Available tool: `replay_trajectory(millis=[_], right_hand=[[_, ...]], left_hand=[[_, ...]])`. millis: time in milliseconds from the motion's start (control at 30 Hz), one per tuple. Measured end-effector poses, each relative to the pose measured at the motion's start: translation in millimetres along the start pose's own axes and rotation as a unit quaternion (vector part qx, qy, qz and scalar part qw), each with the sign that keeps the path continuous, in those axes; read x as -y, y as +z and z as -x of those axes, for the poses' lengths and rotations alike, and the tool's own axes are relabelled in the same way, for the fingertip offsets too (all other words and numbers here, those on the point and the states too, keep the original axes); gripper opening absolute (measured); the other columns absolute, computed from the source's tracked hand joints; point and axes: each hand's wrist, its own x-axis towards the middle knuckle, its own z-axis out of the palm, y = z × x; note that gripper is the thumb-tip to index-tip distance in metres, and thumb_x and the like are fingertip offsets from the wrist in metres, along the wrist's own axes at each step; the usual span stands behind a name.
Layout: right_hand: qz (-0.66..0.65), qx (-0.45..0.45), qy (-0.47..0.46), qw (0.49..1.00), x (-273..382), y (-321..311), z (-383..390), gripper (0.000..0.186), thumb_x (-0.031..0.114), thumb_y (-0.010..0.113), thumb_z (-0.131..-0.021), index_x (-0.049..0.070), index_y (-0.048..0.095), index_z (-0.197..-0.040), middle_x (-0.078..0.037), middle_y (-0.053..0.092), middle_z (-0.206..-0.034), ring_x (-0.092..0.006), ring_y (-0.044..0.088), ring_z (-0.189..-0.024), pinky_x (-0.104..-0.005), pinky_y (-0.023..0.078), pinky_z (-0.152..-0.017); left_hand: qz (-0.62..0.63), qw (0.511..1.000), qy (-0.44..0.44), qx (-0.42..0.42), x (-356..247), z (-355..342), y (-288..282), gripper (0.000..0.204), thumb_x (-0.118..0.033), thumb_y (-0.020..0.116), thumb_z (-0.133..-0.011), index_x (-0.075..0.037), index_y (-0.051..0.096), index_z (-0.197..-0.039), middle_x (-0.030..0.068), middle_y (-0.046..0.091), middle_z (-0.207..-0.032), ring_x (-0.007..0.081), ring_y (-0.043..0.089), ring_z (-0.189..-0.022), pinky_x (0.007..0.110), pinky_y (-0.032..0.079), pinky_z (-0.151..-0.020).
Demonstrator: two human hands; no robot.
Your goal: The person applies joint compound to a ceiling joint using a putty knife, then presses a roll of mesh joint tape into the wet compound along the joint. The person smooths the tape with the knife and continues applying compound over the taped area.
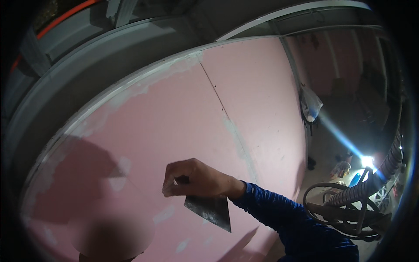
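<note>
My right hand (198, 179) in a blue sleeve grips a putty knife (210, 211) by its handle. The wide dark metal blade hangs below my fist, close against a pink drywall panel (174, 122). White filler patches (118, 174) dot the board left of my hand, and a filled vertical joint (238, 142) runs just right of it. My left hand is out of view.
A grey metal track (109, 74) borders the panel at the upper left. At the right sit a corrugated hose (384, 170), coiled black cable (336, 209), a bright work lamp (367, 161) and a white bag (310, 105) hanging on the panel's edge.
</note>
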Motion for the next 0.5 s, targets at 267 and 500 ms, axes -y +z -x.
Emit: replay_trajectory(millis=[267, 500], right_hand=[[0.141, -0.054, -0.051, 0.987, 15.5, -18.4, -20.9, 0.008, 0.010, 0.078, -0.092, 0.003, 0.077, -0.095, -0.008, 0.073, -0.094, -0.0195, 0.071, -0.085, -0.0305, 0.056, -0.074], [0.163, -0.143, -0.111, 0.970, 4.9, -36.2, -13.3, 0.007, 0.009, 0.076, -0.093, 0.003, 0.074, -0.095, -0.008, 0.070, -0.092, -0.0193, 0.065, -0.079, -0.0317, 0.052, -0.069]], left_hand=[[-0.095, 0.984, -0.109, 0.104, 37.8, 23.6, -29.6, 0.059, -0.039, 0.090, -0.075, -0.002, 0.069, -0.115, 0.0147, 0.072, -0.107, 0.0314, 0.069, -0.098, 0.044, 0.053, -0.084], [-0.301, 0.937, -0.040, -0.171, 67.0, 16.7, -28.2, 0.066, -0.044, 0.093, -0.064, -0.001, 0.068, -0.106, 0.0124, 0.067, -0.072, 0.0366, 0.064, -0.066, 0.048, 0.049, -0.067]])
